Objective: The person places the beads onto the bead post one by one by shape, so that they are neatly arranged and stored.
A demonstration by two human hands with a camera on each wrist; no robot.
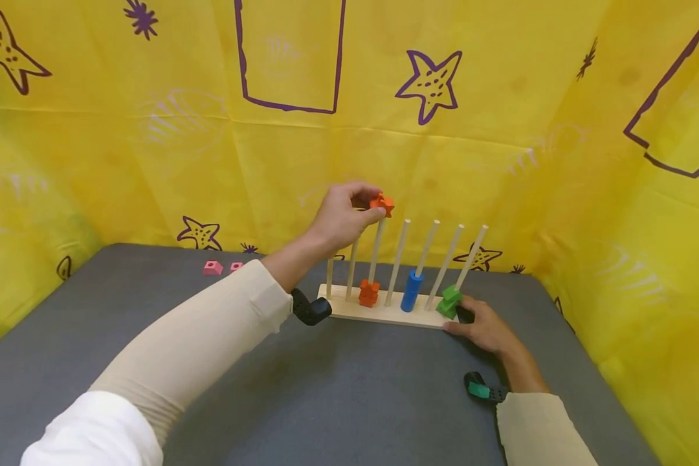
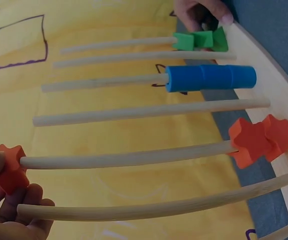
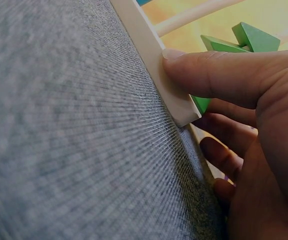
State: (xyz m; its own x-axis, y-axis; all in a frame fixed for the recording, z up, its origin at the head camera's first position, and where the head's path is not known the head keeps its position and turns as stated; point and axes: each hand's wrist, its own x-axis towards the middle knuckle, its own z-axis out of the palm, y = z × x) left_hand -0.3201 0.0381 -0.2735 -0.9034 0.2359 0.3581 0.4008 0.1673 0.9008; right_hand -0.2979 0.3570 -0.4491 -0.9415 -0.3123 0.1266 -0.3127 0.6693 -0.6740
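My left hand (image 1: 342,217) pinches an orange star bead (image 1: 384,204) between thumb and fingers. In the left wrist view this star bead (image 2: 12,169) sits at the tip of a wooden peg, though whether the peg has entered its hole I cannot tell. Lower on that peg are orange stars (image 1: 369,294) at the base. A wooden pegboard (image 1: 396,316) carries several upright pegs. My right hand (image 1: 486,327) grips its right end, the thumb (image 3: 209,70) on the front edge and the fingers behind. Green triangular beads (image 1: 449,301) are stacked beside that hand.
Blue cylinders (image 1: 411,291) are stacked on another peg. Two pink beads (image 1: 212,267) lie on the grey tabletop (image 1: 349,395) at the back left, one partly hidden by my left sleeve. A yellow patterned cloth (image 1: 489,162) hangs right behind the pegboard.
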